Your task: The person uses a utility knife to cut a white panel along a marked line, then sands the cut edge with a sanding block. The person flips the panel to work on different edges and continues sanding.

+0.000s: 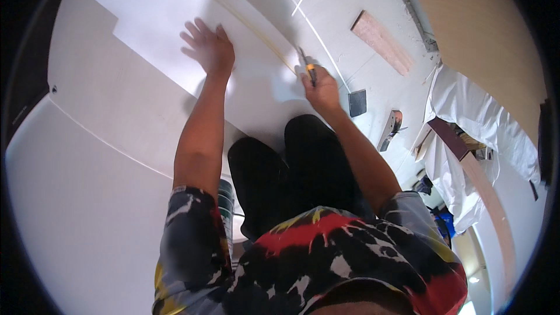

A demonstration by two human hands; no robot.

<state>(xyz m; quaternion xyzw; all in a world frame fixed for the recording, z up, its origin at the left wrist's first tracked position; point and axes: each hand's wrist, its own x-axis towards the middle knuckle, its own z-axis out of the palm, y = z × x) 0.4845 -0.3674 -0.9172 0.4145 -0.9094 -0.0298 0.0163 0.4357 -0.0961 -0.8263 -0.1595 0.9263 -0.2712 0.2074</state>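
My left hand (207,46) is spread open on a large white sheet (134,6) lying on the pale floor, with a shadow around it. A long, thin yellow strip (256,32) runs diagonally along the sheet. My right hand (321,90) grips a utility knife (310,70) with a yellow-and-black body, its tip pointing up beside the lower end of the strip, near the sheet's right edge. Whether the tip touches the sheet I cannot tell. My dark-clad knees (303,140) are at the sheet's near edge.
To the right lie a short wooden board (382,44), a dark square block (357,102) and a hand tool (389,130). Further right are crumpled white plastic sheeting (461,93), a plywood panel (478,11) and a long board (490,198). A dark bucket (226,198) stands beside my left leg.
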